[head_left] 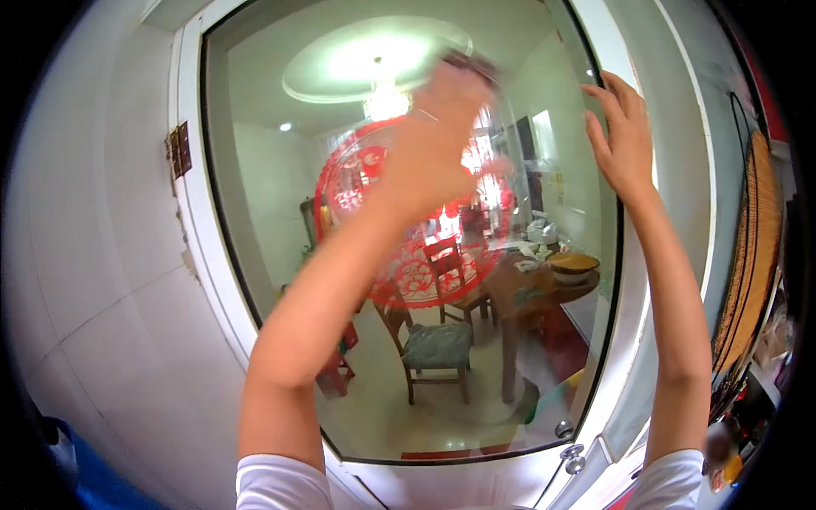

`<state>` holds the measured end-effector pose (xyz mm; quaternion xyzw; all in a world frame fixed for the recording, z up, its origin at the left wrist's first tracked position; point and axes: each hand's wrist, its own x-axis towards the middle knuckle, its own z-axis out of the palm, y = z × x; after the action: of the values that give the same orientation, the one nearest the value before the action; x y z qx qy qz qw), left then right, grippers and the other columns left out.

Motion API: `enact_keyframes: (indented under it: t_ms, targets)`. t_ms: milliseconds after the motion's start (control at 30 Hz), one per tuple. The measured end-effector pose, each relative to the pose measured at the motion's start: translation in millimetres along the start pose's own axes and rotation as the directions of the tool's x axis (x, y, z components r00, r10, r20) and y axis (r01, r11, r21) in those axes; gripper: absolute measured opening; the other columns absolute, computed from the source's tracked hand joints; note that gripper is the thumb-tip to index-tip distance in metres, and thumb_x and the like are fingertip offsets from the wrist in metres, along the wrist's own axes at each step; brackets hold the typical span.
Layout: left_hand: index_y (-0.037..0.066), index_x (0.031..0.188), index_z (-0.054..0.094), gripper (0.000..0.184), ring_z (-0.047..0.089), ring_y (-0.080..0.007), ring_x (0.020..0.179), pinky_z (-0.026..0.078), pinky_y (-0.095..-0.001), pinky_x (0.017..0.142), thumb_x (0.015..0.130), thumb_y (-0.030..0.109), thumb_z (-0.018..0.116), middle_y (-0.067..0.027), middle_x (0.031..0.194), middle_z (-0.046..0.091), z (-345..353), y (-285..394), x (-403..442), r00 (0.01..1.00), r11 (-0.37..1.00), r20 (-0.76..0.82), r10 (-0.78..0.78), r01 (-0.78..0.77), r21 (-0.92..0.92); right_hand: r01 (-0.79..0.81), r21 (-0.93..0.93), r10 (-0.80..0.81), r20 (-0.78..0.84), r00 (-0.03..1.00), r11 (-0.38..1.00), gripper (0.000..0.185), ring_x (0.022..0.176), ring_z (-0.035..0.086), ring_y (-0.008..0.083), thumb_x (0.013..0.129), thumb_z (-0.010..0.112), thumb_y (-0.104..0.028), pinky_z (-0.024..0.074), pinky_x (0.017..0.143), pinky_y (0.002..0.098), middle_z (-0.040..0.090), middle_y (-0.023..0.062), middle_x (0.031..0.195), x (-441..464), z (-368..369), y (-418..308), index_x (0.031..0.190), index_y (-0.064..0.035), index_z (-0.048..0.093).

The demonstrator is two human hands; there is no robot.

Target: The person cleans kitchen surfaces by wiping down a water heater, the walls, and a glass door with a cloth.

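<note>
My left hand [442,140] is raised against the glass pane [280,212] of a white-framed door, smeared by motion. At its fingers is a dark, blurred thing [469,64]; its kind cannot be made out. Behind that hand and forearm, a round red paper-cut decoration [416,276] shows on the glass, partly hidden. My right hand [622,140] rests on the right side of the white door frame [633,255], fingers spread over the edge by the glass and holding nothing.
A metal door knob [573,459] sits low on the right, a rusty hinge [179,150] on the left. Through the glass appear a chair with a cushion [436,345], a table and a lit ceiling lamp. A woven tray [746,255] hangs at the far right.
</note>
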<state>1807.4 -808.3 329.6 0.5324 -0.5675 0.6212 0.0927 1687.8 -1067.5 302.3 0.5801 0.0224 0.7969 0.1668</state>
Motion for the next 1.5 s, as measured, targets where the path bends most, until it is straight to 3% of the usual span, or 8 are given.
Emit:
enact_keyframes:
  t_ms: [233,433,800,967,1067,1167,1267,1500]
  targets:
    - [0.006,0.145,0.042,0.082,0.028,-0.0359,0.145,0.027,-0.0513,0.115,0.081,0.050,0.068,-0.0148,0.151,0.040,14.3,22.6,-42.9,0.973,0.980,0.121,0.196,-0.193,-0.036,0.003,0.023,-0.006,0.104,0.995,1.000,0.033,0.124,0.049,0.0345,0.090,0.060,-0.015,0.0359,0.105,0.0451,0.050,0.0138,0.138,-16.4,-12.6,-29.1,0.122,-0.0110,0.061]
    - [0.006,0.148,0.036,0.075,0.027,-0.0372,0.145,0.025,-0.0489,0.115,0.094,0.056,0.049,-0.0154,0.154,0.034,-41.0,-120.3,-64.4,0.874,0.746,-0.357,-0.329,0.473,0.469,0.141,0.076,-0.155,0.243,0.958,0.987,0.036,0.129,0.045,0.0354,0.087,0.061,-0.011,0.0349,0.107,0.0462,0.049,0.0146,0.140,-30.7,-36.6,-66.1,0.123,-0.0107,0.061]
    - [0.001,0.148,0.034,0.073,0.024,-0.0455,0.142,0.019,-0.0527,0.116,0.093,0.045,0.054,-0.0260,0.151,0.031,-68.2,-52.5,-225.4,0.747,0.654,-0.313,-0.587,0.665,0.361,0.068,0.132,-0.100,0.254,0.962,0.989,0.036,0.131,0.044,0.0345,0.093,0.057,-0.018,0.0329,0.109,0.0463,0.046,0.0135,0.143,-48.1,-11.4,-88.9,0.129,-0.0114,0.058]
    - [0.003,0.147,0.036,0.086,0.022,-0.0448,0.145,0.019,-0.0548,0.117,0.082,0.051,0.066,-0.0214,0.152,0.033,-42.7,24.3,-246.5,0.874,0.831,-0.010,-0.486,0.466,0.305,0.068,0.057,-0.079,0.203,0.976,0.996,0.039,0.133,0.043,0.0337,0.094,0.057,-0.021,0.0324,0.109,0.0466,0.045,0.0128,0.144,-53.4,-2.4,-92.5,0.133,-0.0135,0.056]
    - [0.010,0.138,0.049,0.084,0.033,-0.0394,0.141,0.027,-0.0561,0.113,0.069,0.048,0.077,-0.0125,0.145,0.045,-44.2,24.9,-211.7,0.961,0.991,0.242,-0.130,0.121,0.052,0.068,0.079,-0.082,0.190,0.978,0.995,0.037,0.132,0.044,0.0336,0.094,0.057,-0.020,0.0335,0.109,0.0460,0.047,0.0124,0.143,-53.1,-3.2,-92.8,0.130,-0.0133,0.058]
    - [0.009,0.136,0.051,0.076,0.035,-0.0395,0.139,0.029,-0.0516,0.113,0.068,0.028,0.080,-0.0139,0.145,0.046,-52.5,-30.0,-162.8,0.959,0.952,0.054,-0.277,0.266,0.148,0.064,0.113,-0.083,0.181,0.980,0.992,0.034,0.131,0.045,0.0334,0.093,0.057,-0.018,0.0346,0.108,0.0455,0.049,0.0120,0.141,-53.8,-4.9,-91.3,0.127,-0.0127,0.061]
    - [0.005,0.141,0.046,0.073,0.033,-0.0412,0.140,0.027,-0.0506,0.114,0.086,0.050,0.065,-0.0184,0.148,0.043,-44.4,-94.1,-129.3,0.814,0.743,-0.449,-0.368,0.548,0.385,0.016,0.195,-0.051,0.175,0.983,0.981,0.032,0.125,0.049,0.0328,0.091,0.058,-0.016,0.0365,0.105,0.0445,0.053,0.0125,0.136,-57.6,-8.5,-89.1,0.123,-0.0118,0.063]
    - [0.001,0.144,0.041,0.084,0.029,-0.0407,0.143,0.023,-0.0542,0.114,0.086,0.059,0.060,-0.0201,0.150,0.039,5.1,0.0,-48.3,0.991,0.972,-0.131,-0.030,0.059,0.229,-0.036,0.459,-0.020,0.116,0.993,0.888,0.036,0.117,0.050,0.0348,0.092,0.054,-0.018,0.0384,0.101,0.0434,0.054,0.0174,0.127,-64.3,-25.8,-102.9,0.125,-0.0056,0.059]
